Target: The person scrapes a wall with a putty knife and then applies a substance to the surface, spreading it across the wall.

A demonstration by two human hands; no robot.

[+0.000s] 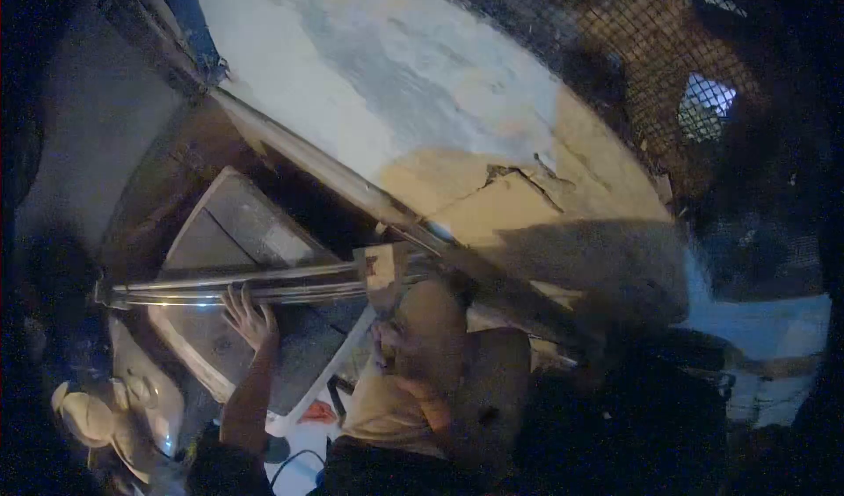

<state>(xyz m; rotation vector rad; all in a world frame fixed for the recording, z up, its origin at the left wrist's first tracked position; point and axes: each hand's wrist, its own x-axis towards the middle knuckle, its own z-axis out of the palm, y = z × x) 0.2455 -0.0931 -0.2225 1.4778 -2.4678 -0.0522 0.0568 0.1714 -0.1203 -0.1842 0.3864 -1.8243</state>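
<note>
A bundle of long shiny metal tubes lies across in front of me, from a dark fitting at the left to a small cardboard box around or beside its right end. My left hand rests with spread fingers against the lower tubes. Just below the cardboard box, my right hand is closed, close to my bent knee. What it holds, if anything, is too dim to make out. Under the tubes sits a tilted grey rectangular panel with a pale rim.
A large pale, stained tabletop or board with a cracked surface spans the top. At lower left are glossy beige rounded parts. A red item and a dark cable lie below. Wire mesh shows at upper right.
</note>
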